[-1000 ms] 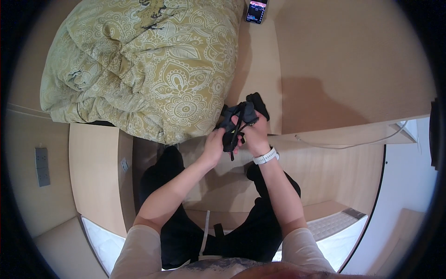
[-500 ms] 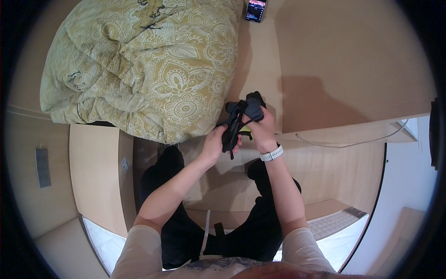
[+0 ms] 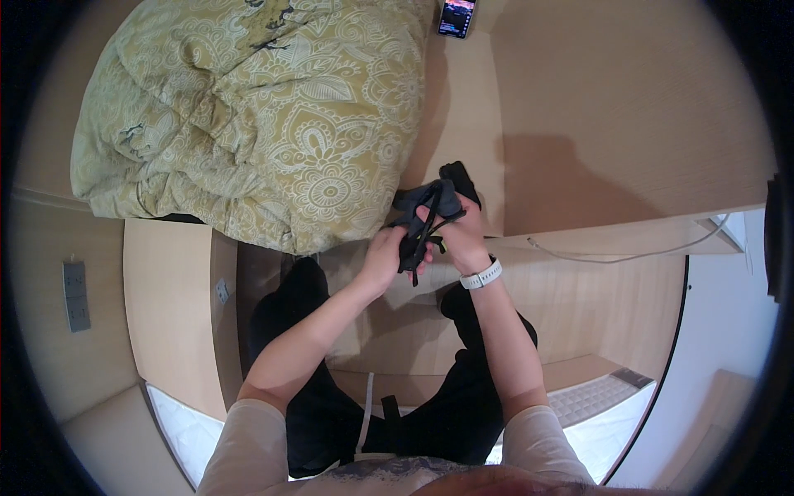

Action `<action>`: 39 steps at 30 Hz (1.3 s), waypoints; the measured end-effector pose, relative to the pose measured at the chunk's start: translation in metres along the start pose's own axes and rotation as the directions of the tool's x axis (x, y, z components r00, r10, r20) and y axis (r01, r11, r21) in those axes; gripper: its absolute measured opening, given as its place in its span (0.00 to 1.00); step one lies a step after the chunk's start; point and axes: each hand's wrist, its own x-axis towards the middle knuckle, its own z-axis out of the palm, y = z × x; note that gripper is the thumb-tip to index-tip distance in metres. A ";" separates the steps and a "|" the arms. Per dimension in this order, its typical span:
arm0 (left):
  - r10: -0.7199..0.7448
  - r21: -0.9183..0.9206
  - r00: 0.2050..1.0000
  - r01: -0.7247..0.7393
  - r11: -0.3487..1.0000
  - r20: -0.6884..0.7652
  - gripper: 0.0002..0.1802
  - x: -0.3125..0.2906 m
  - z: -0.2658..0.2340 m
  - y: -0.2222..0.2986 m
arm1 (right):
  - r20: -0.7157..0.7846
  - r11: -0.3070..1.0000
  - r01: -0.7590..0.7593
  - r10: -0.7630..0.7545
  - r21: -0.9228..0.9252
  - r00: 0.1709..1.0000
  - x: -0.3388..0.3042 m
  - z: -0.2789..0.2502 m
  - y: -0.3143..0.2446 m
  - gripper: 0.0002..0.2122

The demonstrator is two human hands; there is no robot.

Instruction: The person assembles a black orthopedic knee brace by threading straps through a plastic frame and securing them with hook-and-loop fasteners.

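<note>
Both of my hands hold a black-and-grey item with straps (image 3: pixel 446 197) in front of my body; its exact kind I cannot make out. My left hand (image 3: pixel 382 258) is closed round its lower black end, with the thumb on top. My right hand (image 3: pixel 466 236) grips the other side, its thumb lying across the straps. A small yellow-green bit shows between the hands. Part of the item sticks out beyond my right hand as a black block. A white-banded watch (image 3: pixel 481 274) is on my right wrist.
A bulky yellow-green patterned quilt (image 3: pixel 331 132) lies ahead to the left, close to my left hand. A phone with its screen lit (image 3: pixel 456 18) rests on the wooden surface at the far edge. A pale cable (image 3: pixel 637 259) runs along the right side. A wall socket (image 3: pixel 76 296) is at left.
My right thumb has shifted onto the straps, and the strapped item has turned slightly in my hands. Both hands keep their hold in nearly the same place.
</note>
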 end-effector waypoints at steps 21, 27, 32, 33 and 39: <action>-0.038 -0.017 0.998 0.037 0.999 -0.044 0.30 -0.002 0.000 0.000 | -0.011 0.998 0.054 -0.055 -0.020 0.998 -0.002 0.008 0.004 0.06; 0.024 0.116 0.997 -0.032 0.993 0.069 0.29 0.004 -0.006 -0.010 | -0.080 0.998 0.060 -0.062 -0.019 0.995 -0.001 0.007 -0.001 0.08; 0.048 0.068 0.997 -0.053 0.996 0.062 0.27 0.006 -0.006 -0.016 | -0.112 0.999 0.015 -0.010 0.038 0.994 -0.007 0.008 -0.008 0.07; 0.032 0.060 0.998 -0.035 0.998 0.052 0.27 0.004 -0.009 -0.014 | -0.062 0.988 -0.148 0.150 0.041 0.987 -0.010 0.010 -0.012 0.07; 0.041 0.033 0.998 -0.043 0.999 0.040 0.24 0.002 -0.003 -0.010 | -0.045 1.000 -0.006 0.006 0.003 0.999 -0.003 0.003 -0.003 0.06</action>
